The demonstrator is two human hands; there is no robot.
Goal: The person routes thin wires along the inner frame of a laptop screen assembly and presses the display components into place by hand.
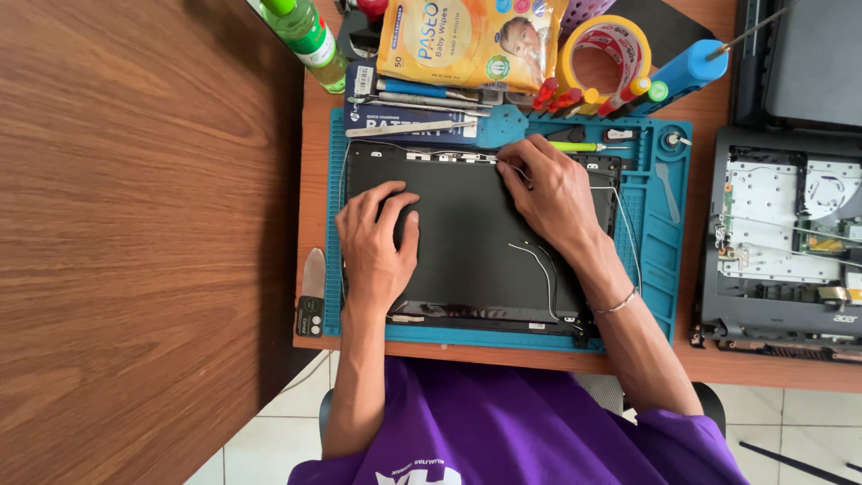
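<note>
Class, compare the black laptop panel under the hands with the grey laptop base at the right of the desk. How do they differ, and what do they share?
The black panel lies on the blue mat; the grey base sits on bare desk. The panel is held by the left hand and right hand; the base is untouched. The panel looks plain and dark; the base shows exposed parts. Both lie flat, opened up.

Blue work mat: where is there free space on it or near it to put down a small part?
On the blue work mat, the right strip between the black laptop lid and the mat's edge is mostly bare; one thin wire crosses it. The bare desk left of the mat is also free. The far edge, by the screwdrivers and tape roll, is crowded.
</note>
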